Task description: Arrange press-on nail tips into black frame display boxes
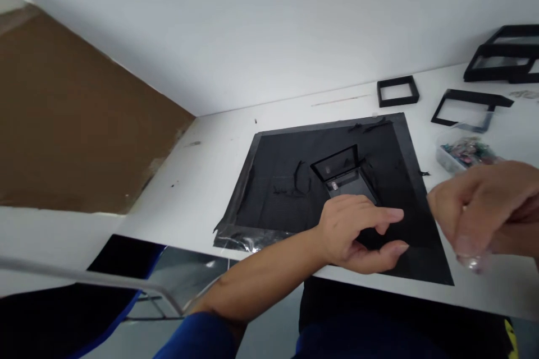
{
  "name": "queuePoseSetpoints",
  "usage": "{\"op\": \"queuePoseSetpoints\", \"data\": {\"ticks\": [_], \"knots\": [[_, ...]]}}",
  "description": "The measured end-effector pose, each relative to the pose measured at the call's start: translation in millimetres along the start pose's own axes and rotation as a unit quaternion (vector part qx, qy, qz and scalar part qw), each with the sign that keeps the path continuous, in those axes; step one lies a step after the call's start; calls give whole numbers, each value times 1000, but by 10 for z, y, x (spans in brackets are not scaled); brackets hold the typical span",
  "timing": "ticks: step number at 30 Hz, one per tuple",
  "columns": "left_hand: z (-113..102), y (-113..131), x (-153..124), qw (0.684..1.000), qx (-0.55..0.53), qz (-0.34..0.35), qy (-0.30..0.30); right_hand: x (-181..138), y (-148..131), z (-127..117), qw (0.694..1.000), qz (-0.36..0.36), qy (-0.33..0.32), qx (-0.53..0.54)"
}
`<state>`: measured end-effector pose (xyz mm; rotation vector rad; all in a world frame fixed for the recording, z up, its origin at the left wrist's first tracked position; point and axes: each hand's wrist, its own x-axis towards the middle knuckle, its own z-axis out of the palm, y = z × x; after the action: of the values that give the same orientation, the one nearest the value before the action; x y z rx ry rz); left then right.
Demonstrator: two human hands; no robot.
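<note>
My left hand (362, 233) rests on a black mat (273, 190) on the white table, fingers curled around the near end of an open black display case (345, 174) with a clear window lid. A small pale item lies inside the case. My right hand (484, 213) hovers blurred at the right, just past the mat's right edge, fingers pinched together on something small and clear that I cannot make out.
A small black square frame (398, 91) lies beyond the mat. More black frames (467, 105) and stacked cases (505, 59) sit at the far right. A clear tub of small coloured pieces (463, 152) stands near my right hand. White wall behind; brown floor at left.
</note>
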<state>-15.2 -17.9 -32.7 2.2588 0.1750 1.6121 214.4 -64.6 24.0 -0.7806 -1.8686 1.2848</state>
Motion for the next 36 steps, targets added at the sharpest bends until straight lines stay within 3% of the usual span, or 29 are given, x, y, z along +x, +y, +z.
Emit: {"op": "queuePoseSetpoints", "data": {"ticks": [3,8,12,16,20,25,28,32,36], "knots": [[2,-80,-47,1000,-5,29,4,129,40,137,995,4,-63,81],[-74,-165,-113,993,5,95,-63,213,88,264,995,20,-39,93],[-175,-124,-30,991,6,131,-39,249,117,339,994,36,-58,86],[-201,-88,52,988,60,139,-36,266,179,392,997,31,-27,70],[-206,-79,94,986,74,147,12,240,218,398,998,36,-5,44],[-310,-85,175,979,107,163,-62,149,196,357,993,98,44,-40],[-352,-111,227,975,135,168,-52,86,162,320,984,125,67,-108],[-342,-164,260,973,140,184,-20,60,128,321,992,71,53,-89],[-330,-211,241,968,158,192,-18,88,136,362,984,57,102,-132]]}}
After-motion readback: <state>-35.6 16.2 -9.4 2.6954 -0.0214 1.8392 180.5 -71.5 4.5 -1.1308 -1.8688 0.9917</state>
